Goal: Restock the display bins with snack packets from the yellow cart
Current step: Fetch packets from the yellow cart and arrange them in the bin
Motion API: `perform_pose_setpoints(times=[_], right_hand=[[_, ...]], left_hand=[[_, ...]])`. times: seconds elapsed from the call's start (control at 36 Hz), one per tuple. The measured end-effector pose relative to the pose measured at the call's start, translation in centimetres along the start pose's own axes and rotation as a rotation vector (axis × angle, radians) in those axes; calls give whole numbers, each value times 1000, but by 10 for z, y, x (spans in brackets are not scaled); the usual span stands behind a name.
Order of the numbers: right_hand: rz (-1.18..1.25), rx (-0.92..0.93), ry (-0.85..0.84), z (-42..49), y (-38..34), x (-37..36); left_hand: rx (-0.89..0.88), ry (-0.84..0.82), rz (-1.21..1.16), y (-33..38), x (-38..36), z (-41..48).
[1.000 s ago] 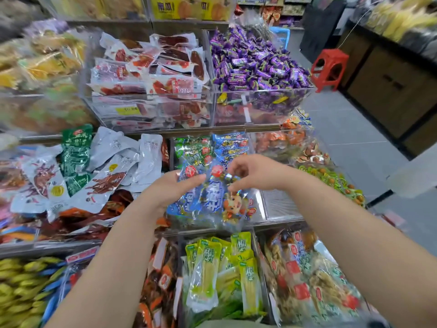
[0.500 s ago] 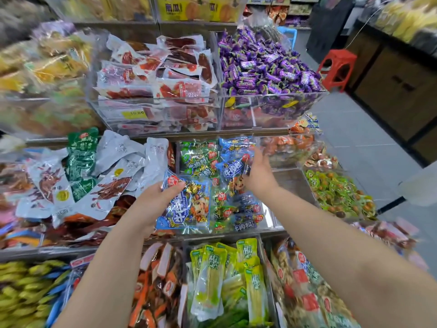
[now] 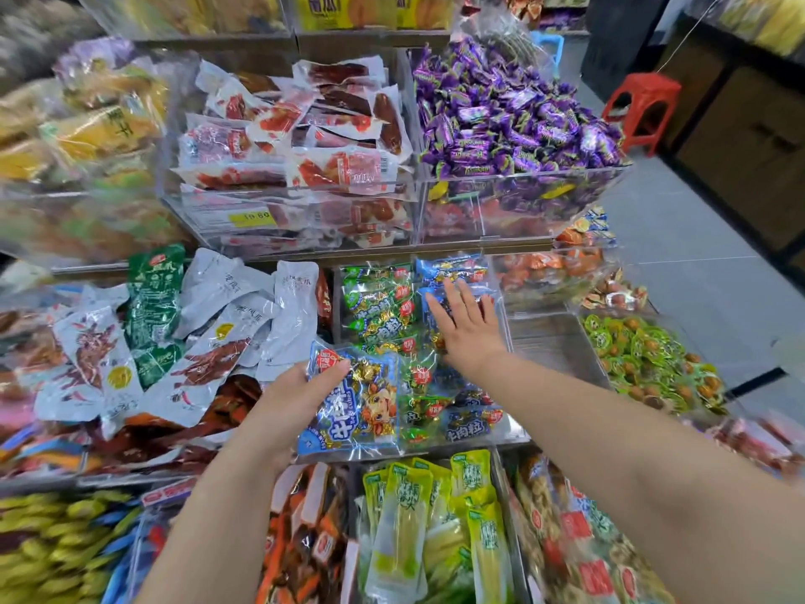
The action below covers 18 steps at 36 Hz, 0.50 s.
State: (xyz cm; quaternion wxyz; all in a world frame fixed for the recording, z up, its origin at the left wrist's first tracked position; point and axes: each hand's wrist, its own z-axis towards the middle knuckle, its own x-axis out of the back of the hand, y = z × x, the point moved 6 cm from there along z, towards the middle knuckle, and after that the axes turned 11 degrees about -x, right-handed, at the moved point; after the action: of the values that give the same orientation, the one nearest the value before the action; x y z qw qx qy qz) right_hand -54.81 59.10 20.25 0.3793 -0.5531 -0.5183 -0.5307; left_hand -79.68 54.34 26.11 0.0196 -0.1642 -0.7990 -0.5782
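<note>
My left hand (image 3: 300,396) grips a blue snack packet (image 3: 357,405) with a cartoon figure, holding it over the front of the middle clear display bin (image 3: 507,431). That bin holds green packets (image 3: 377,305) on its left and blue packets (image 3: 451,270) on its right. My right hand (image 3: 468,324) lies flat with straight fingers on the blue packets at the back right of the bin. The yellow cart is not in view.
Clear bins surround this one: red sausage packs (image 3: 305,137) and purple candies (image 3: 505,111) above, white and green pouches (image 3: 209,324) to the left, green-yellow packs (image 3: 435,525) below, green round snacks (image 3: 644,355) to the right. A red stool (image 3: 640,106) stands in the aisle.
My right hand carried a blue packet to the back of the bin, let it go and now lies flat on the pile. My left hand still holds its blue packet.
</note>
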Motion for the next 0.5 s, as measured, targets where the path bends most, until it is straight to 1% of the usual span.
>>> perform_pose_setpoints(times=[0.06,0.14,0.22,0.28,0.33,0.39,0.44,0.5], right_hand=[[78,-26,10,2,-10,-5],[99,-18,40,4,-12,-11],[42,51,48,7,-4,-15],[31,102,7,7,0,-18],[62,172,-41,3,-1,-19],[117,212,-44,0,0,-19],[120,197,-3,0,6,-14],[88,157,79,2,13,-6]], left_hand=[[5,9,7,-1,-1,1],[24,-4,-11,0,-3,0],[24,-23,-15,0,-4,2],[21,-21,-26,-1,-3,3],[11,-27,-39,-3,-3,4],[12,-12,-43,-6,-2,4],[22,-12,-61,-6,-4,4],[23,-29,-70,-7,-5,4]])
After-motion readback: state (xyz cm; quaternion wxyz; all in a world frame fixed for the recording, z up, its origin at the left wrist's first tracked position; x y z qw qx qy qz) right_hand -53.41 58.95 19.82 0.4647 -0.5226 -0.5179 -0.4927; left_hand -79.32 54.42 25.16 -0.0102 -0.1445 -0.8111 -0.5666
